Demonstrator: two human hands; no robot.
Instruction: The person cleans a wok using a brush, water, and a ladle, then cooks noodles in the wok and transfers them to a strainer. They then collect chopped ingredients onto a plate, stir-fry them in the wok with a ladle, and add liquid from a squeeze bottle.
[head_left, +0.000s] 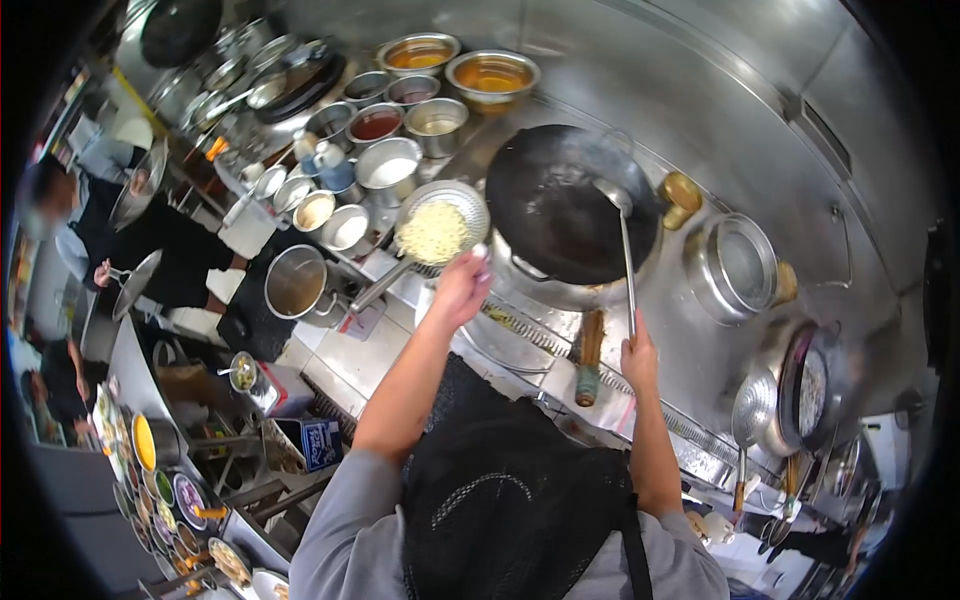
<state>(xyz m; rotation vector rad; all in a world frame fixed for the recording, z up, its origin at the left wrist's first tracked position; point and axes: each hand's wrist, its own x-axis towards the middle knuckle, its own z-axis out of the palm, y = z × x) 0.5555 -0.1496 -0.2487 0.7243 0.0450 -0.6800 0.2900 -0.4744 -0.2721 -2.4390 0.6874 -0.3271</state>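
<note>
My right hand (640, 358) is closed round the long handle of a metal ladle (629, 270). The ladle's bowl rests inside the black wok (545, 225) at its right side; the wok holds a little shiny liquid at most. Left of the wok, my left hand (465, 287) is closed, with a small white thing (481, 252) at its fingertips, too small to name. Just beyond that hand lies a perforated strainer (470, 200) holding a heap of pale, noodle-like strands (432, 232). Its handle points down and left, over a steel pot (297, 280).
Steel bowls of sauces and seasonings (376, 123) stand beyond the strainer. A wooden-handled brush (590, 360) lies on the stove's front edge. Pots (735, 265) and another skimmer (754, 408) sit to the right. Another person (130, 220) holding pan lids stands at far left.
</note>
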